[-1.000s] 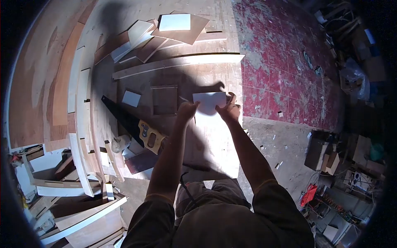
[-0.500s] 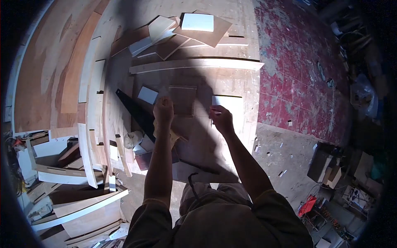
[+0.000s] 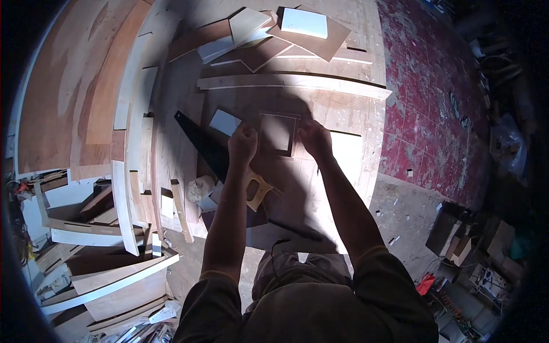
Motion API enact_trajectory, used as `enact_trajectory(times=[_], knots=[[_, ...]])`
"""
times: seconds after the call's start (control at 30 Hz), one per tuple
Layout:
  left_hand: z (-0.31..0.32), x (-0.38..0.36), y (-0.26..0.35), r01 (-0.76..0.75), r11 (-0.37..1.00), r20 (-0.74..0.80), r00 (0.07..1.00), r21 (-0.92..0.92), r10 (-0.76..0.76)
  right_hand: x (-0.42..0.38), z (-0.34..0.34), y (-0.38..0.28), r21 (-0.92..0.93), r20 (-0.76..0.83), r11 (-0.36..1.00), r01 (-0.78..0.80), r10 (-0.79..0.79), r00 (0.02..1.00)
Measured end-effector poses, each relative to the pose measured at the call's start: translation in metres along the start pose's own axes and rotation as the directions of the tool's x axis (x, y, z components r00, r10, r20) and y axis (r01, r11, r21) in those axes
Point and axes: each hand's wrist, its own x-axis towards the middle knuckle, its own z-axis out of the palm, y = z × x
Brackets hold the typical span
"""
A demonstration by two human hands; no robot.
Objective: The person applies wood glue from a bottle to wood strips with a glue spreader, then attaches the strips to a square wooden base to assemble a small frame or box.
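Between the hands lies a shallow wooden frame (image 3: 277, 154), a brown surface (image 3: 277, 132) within its rim; the left hand (image 3: 243, 140), fingers curled, is just beside it; the right hand (image 3: 315, 139) meets its opposite edge, grip unclear.

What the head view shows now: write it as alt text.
A person's left hand and right hand flank a small framed wooden panel on a worktop. A handsaw lies to the left, a long wood strip beyond.

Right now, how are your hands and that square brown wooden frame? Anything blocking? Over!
Left hand curled beside frame, right hand at its opposite edge. Grip unclear. Dark-bladed, yellow-handled saw partly under left forearm, clear of frame.
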Motion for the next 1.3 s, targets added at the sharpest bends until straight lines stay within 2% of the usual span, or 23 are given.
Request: enact_trajectory(times=[0.03, 0.1, 0.17, 0.2, 0.27, 0.47, 0.63, 0.7, 0.9, 0.97, 1.13, 1.2, 1.3], knots=[[0.002, 0.002, -0.005, 0.004, 1.0, -0.001, 1.0, -0.002, -0.004, -0.002, 0.001, -0.001, -0.005, 0.027, 0.999, -0.047, 0.047, 0.999], [0.007, 0.008, -0.011, -0.087, 0.996, -0.037, 0.995, 0.029, 0.088, -0.005, 0.001, -0.008, -0.013, 0.054, 0.996, -0.093, 0.094, 0.994], [0.011, 0.014, -0.017, -0.112, 0.994, -0.024, 0.993, 0.02, 0.112, -0.008, 0.0, -0.017, -0.008, 0.25, 0.957, -0.291, 0.283, 0.926], [0.01, 0.015, -0.016, -0.137, 0.99, -0.012, 0.99, 0.013, 0.137, -0.012, 0.001, -0.018, -0.01, 0.248, 0.956, -0.294, 0.287, 0.925], [0.009, 0.017, -0.011, -0.144, 0.989, 0.017, 0.989, 0.031, 0.144, -0.015, 0.003, -0.02, 0.052, 0.131, 0.963, -0.263, 0.254, 0.958], [0.014, 0.012, -0.004, -0.188, 0.982, 0.034, 0.982, 0.029, 0.187, -0.017, 0.012, -0.017, 0.043, 0.043, 0.967, -0.251, 0.25, 0.967], [0.016, 0.012, 0.002, -0.144, 0.988, 0.08, 0.987, 0.058, 0.14, -0.016, 0.013, -0.017, 0.023, 0.058, 0.973, -0.23, 0.228, 0.972], [0.018, 0.012, -0.001, -0.219, 0.972, 0.005, 0.976, 0.088, 0.219, -0.017, 0.016, -0.015, 0.015, 0.052, 0.975, -0.223, 0.222, 0.974], [0.023, 0.016, -0.005, -0.202, 0.976, -0.001, 0.979, 0.081, 0.203, -0.016, 0.011, -0.02, 0.04, 0.112, 0.97, -0.239, 0.233, 0.966], [0.023, 0.015, -0.006, -0.208, 0.976, -0.004, 0.978, 0.059, 0.209, -0.017, 0.013, -0.019, 0.02, 0.057, 0.982, -0.19, 0.188, 0.98], [0.026, 0.017, -0.008, -0.184, 0.982, -0.004, 0.983, 0.05, 0.185, -0.017, 0.015, -0.022, -0.011, 0.028, 0.98, -0.199, 0.2, 0.979], [0.027, 0.016, -0.009, -0.238, 0.969, -0.044, 0.97, 0.067, 0.241, -0.017, 0.018, -0.019, -0.01, 0.019, 0.979, -0.205, 0.206, 0.978], [0.027, 0.014, -0.007, -0.241, 0.969, -0.063, 0.968, 0.049, 0.244, -0.017, 0.023, -0.015, -0.022, -0.032, 0.986, -0.166, 0.166, 0.986]])
